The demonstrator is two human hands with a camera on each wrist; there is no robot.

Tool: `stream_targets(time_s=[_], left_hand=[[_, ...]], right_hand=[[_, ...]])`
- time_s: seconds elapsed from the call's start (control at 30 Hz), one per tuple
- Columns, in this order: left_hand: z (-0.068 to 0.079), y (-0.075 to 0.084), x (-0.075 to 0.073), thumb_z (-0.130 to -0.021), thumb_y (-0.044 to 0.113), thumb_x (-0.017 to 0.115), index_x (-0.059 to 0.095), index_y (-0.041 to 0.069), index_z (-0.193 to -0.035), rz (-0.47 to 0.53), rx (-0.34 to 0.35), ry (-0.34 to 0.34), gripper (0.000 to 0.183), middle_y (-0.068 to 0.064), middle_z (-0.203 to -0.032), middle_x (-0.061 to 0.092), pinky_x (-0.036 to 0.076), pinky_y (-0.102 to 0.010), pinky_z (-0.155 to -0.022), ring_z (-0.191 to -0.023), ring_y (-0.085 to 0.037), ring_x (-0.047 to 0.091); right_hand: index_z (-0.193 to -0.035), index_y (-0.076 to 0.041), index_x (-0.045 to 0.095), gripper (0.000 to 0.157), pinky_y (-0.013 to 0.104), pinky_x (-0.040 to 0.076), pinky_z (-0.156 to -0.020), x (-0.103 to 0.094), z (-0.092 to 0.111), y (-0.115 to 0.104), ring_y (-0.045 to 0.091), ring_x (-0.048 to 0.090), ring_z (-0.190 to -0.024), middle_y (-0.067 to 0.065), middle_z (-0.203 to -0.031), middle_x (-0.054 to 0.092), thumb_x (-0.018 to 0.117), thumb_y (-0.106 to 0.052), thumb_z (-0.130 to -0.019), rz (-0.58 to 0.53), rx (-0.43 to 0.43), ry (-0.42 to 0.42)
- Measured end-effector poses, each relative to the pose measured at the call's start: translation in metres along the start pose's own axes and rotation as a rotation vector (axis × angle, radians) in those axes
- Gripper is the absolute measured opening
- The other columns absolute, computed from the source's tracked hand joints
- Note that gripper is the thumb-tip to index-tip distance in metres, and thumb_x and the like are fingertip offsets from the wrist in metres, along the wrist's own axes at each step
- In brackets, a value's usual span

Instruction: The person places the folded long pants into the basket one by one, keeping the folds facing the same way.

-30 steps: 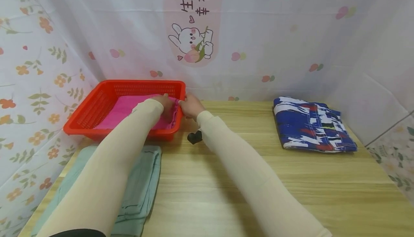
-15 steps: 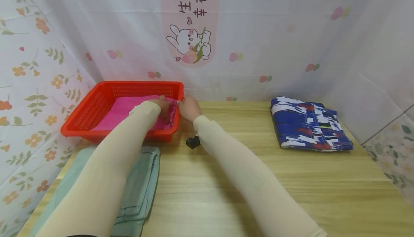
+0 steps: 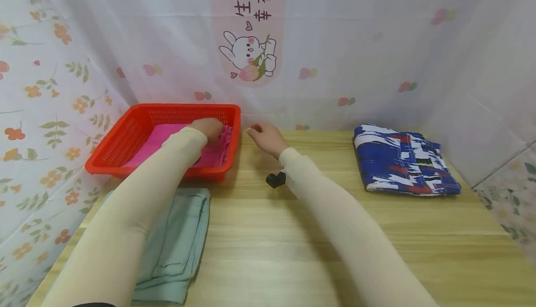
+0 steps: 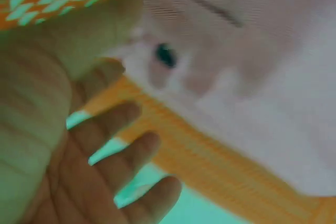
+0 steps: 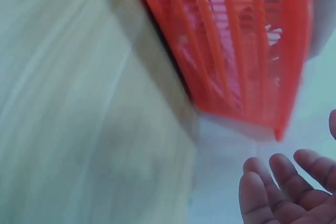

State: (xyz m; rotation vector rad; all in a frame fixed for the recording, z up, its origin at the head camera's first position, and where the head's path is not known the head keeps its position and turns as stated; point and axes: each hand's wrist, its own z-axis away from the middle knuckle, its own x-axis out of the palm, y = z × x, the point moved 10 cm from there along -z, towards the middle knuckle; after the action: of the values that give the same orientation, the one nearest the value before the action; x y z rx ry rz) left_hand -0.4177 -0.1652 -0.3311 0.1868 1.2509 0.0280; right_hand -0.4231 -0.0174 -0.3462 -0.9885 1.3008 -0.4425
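My left hand (image 3: 209,129) is inside the red plastic basket (image 3: 162,170), over the folded pink cloth (image 3: 165,133). In the left wrist view the fingers of this hand (image 4: 105,145) are spread and slightly bent with nothing between them, and the cloth (image 4: 273,98) looks pale there. To the right of the basket, my right hand (image 3: 268,138) is off the rim, its fingers loosely bent and holding nothing. The right wrist view has that hand (image 5: 294,192) near the corner of the slatted basket wall (image 5: 231,51).
Folded pale green fabric (image 3: 176,242) lies in front of the basket, partly behind the left sleeve. A folded blue, white and red patterned cloth (image 3: 402,163) rests at the table's right back. Printed curtains (image 3: 335,42) stand behind the wooden table (image 3: 259,232).
My right hand has let go of the basket's right rim and moved right, away from it. The left hand has risen a little from the pink cloth's right edge.
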Motion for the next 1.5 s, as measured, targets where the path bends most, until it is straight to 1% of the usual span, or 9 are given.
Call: stream_targets(time_s=[0.1,0.23,0.37,0.57,0.87,1.03,1.23,1.4,1.5], left_hand=[[0.006,0.028,-0.024,-0.078,0.016,0.068,0.058,0.008,-0.119,-0.214,0.146,0.2,0.043,-0.015,-0.113,0.054,0.046,-0.052,-0.084,-0.101,-0.033,0.049],[0.028,0.058,-0.045,-0.082,0.026,0.063,0.048,0.008,-0.131,-0.231,0.171,0.344,0.054,-0.018,-0.135,0.041,0.037,-0.058,-0.094,-0.122,-0.038,0.036],[0.049,0.089,-0.045,-0.083,0.037,0.062,0.043,0.011,-0.137,-0.229,0.228,0.376,0.062,-0.016,-0.144,0.032,0.028,-0.058,-0.1,-0.132,-0.037,0.024],[0.07,0.125,-0.027,-0.088,0.045,0.054,0.034,0.017,-0.142,-0.249,0.264,0.365,0.065,-0.012,-0.149,0.023,0.019,-0.059,-0.104,-0.137,-0.036,0.014],[0.079,0.163,-0.002,-0.087,0.05,0.053,0.028,0.018,-0.145,-0.16,0.354,0.443,0.07,-0.009,-0.15,0.024,0.015,-0.057,-0.106,-0.137,-0.033,0.015],[0.075,0.18,0.019,-0.088,0.053,0.05,0.026,0.021,-0.146,-0.141,0.374,0.422,0.071,-0.005,-0.151,0.021,0.015,-0.054,-0.107,-0.139,-0.031,0.01],[0.068,0.207,0.052,-0.088,0.051,0.051,0.026,0.024,-0.146,-0.123,0.449,0.359,0.069,-0.002,-0.152,0.02,0.019,-0.054,-0.106,-0.139,-0.029,0.009],[0.061,0.233,0.077,-0.089,0.048,0.052,0.024,0.022,-0.146,0.145,0.577,0.222,0.068,-0.004,-0.151,0.02,0.02,-0.048,-0.108,-0.139,-0.031,0.011],[0.057,0.245,0.086,-0.09,0.045,0.052,0.025,0.019,-0.146,0.323,0.623,0.141,0.068,-0.004,-0.151,0.021,0.019,-0.041,-0.109,-0.138,-0.029,0.014]], right_hand=[[-0.129,-0.01,0.051,0.044,0.035,0.043,-0.092,-0.023,0.013,0.001,0.02,0.052,-0.111,0.005,-0.125,0.054,0.046,-0.038,-0.095,0.104,-0.047,0.031],[-0.133,-0.011,0.046,0.048,0.04,0.039,-0.096,-0.044,0.031,0.002,0.022,0.05,-0.116,0.006,-0.132,0.049,0.044,-0.041,-0.095,0.223,-0.093,0.049],[-0.135,-0.007,0.043,0.051,0.044,0.031,-0.103,-0.057,0.047,0.004,0.026,0.04,-0.125,0.009,-0.137,0.044,0.047,-0.038,-0.095,0.357,-0.137,0.067],[-0.14,-0.003,0.034,0.056,0.05,0.021,-0.107,-0.07,0.066,0.013,0.036,0.021,-0.135,0.02,-0.146,0.027,0.046,-0.036,-0.096,0.616,-0.179,0.056],[-0.136,-0.007,0.039,0.056,0.062,0.018,-0.103,-0.109,0.086,0.03,0.041,0.014,-0.135,0.023,-0.145,0.024,0.053,-0.04,-0.092,0.805,-0.181,0.145],[-0.141,-0.005,0.031,0.065,0.062,0.014,-0.103,-0.136,0.102,0.049,0.039,0.01,-0.137,0.021,-0.148,0.019,0.05,-0.043,-0.092,0.879,-0.125,0.166],[-0.138,-0.001,0.034,0.059,0.063,0.012,-0.103,-0.175,0.121,0.077,0.042,0.013,-0.135,0.025,-0.145,0.023,0.051,-0.036,-0.093,0.844,-0.081,0.204],[-0.134,0.008,0.036,0.06,0.06,0.018,-0.102,-0.219,0.134,0.111,0.048,0.021,-0.128,0.031,-0.137,0.03,0.053,-0.032,-0.092,0.818,-0.014,0.23],[-0.137,0.009,0.029,0.068,0.061,0.017,-0.102,-0.247,0.144,0.143,0.05,0.021,-0.127,0.033,-0.138,0.027,0.048,-0.039,-0.093,0.768,0.097,0.218]])
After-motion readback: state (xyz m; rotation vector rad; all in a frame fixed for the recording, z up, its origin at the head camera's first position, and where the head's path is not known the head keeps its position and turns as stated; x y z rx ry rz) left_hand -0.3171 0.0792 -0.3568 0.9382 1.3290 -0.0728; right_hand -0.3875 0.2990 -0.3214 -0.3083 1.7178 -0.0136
